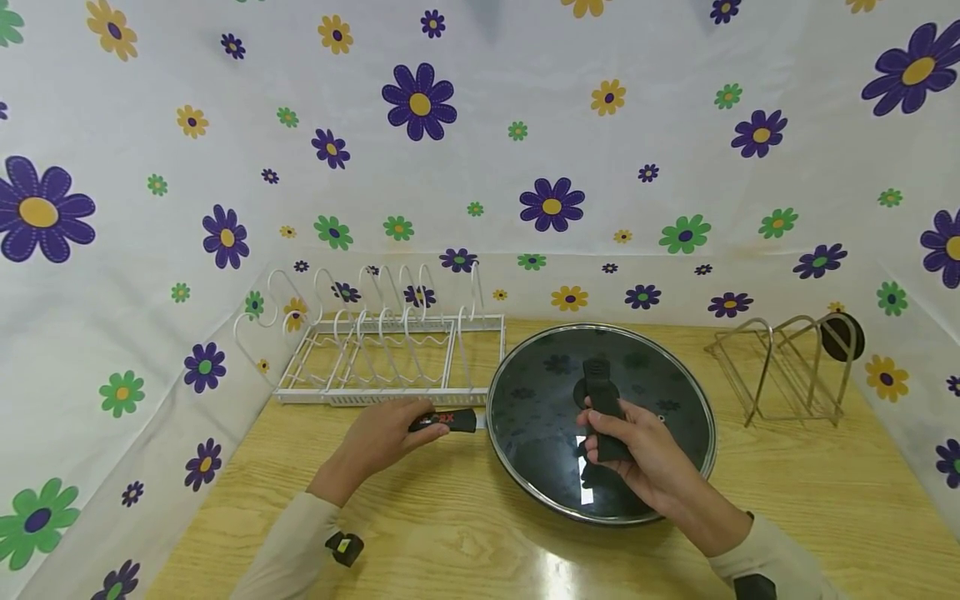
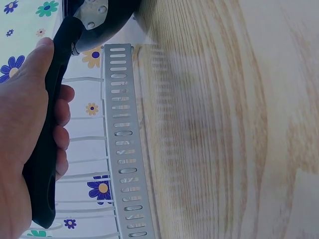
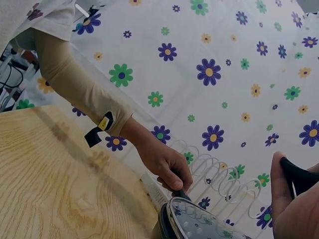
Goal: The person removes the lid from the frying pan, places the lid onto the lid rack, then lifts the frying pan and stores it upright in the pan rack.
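Note:
A frying pan (image 2: pixel 113 26) is covered by a round glass lid (image 1: pixel 536 400) with a metal rim. My left hand (image 1: pixel 378 442) grips the pan's black handle (image 1: pixel 459 421), fingers wrapped around it in the left wrist view. Over the lid, my right hand (image 1: pixel 652 454) holds its tall black lid handle (image 1: pixel 615 450) between thumb and fingers. The right wrist view shows the lid sitting on the pan's rim, with part of the black lid handle (image 3: pixel 301 174) beside the right hand.
A white wire dish rack (image 1: pixel 390 396) stands at the back left, close behind the pan handle. To the right is a small metal wire rack (image 1: pixel 765 367), with a dark round disc (image 1: pixel 834 335) behind it. Flower-patterned cloth (image 1: pixel 480 167) surrounds the wooden table (image 1: pixel 420 517).

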A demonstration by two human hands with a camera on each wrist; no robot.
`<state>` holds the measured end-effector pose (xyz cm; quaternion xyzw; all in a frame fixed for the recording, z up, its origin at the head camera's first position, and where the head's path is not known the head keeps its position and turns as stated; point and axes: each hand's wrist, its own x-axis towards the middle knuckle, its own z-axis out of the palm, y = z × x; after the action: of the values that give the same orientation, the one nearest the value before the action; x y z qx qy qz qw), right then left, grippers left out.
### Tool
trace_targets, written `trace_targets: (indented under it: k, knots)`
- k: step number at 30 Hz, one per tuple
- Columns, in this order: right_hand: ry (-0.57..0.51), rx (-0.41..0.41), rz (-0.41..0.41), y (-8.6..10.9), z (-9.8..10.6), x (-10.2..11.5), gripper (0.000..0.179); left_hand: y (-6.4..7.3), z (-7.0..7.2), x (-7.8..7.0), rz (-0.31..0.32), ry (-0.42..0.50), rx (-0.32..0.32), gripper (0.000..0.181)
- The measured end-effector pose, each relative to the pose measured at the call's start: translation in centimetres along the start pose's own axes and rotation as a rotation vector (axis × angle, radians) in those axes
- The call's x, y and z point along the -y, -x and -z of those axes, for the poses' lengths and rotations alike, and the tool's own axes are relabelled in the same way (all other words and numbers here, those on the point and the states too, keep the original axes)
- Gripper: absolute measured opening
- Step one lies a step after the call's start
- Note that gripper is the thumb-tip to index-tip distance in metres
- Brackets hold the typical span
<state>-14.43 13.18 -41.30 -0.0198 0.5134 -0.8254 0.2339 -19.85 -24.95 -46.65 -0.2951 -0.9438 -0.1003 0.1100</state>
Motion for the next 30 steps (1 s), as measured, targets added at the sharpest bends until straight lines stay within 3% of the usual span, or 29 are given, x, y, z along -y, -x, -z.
trace_targets:
  k: [9,30]
  knots:
    - [-0.003,-0.012,0.017,0.3,-0.1,0.6,0.049,0.0,-0.4,0.3,-0.01,-0.004,-0.028,0.028]
    - [0.062,0.057,0.132,2.5,0.3,3.1,0.048,-0.3,0.0,0.1,0.026,0.057,0.023,0.028]
